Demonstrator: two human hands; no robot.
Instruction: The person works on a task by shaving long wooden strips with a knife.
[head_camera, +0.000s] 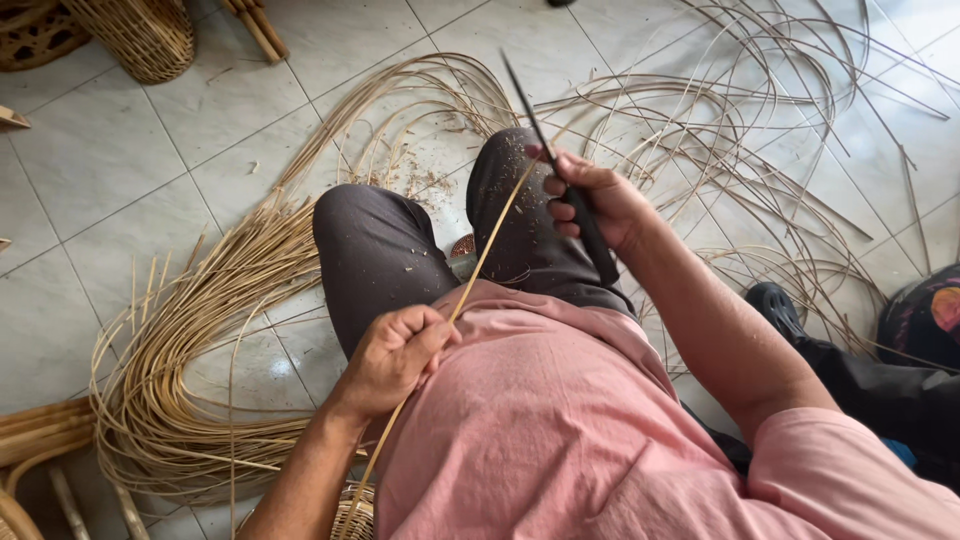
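Note:
My left hand (395, 355) pinches a long thin rattan strip (488, 243) against my pink shirt. The strip runs up and to the right across my dark-trousered knees, its upper end reaching my right hand. My right hand (590, 200) grips a dark knife (545, 130) by its handle; the narrow blade points up and away over my right knee, and the strip meets the blade just below my thumb. Shavings lie scattered on my trousers and on the tiles ahead.
A thick curved bundle of rattan strips (190, 330) lies on the tiled floor at my left. Loose thinner strips (760, 140) sprawl to the right. A woven basket (145, 35) stands at the top left. A black shoe (775, 305) and dark bag sit at right.

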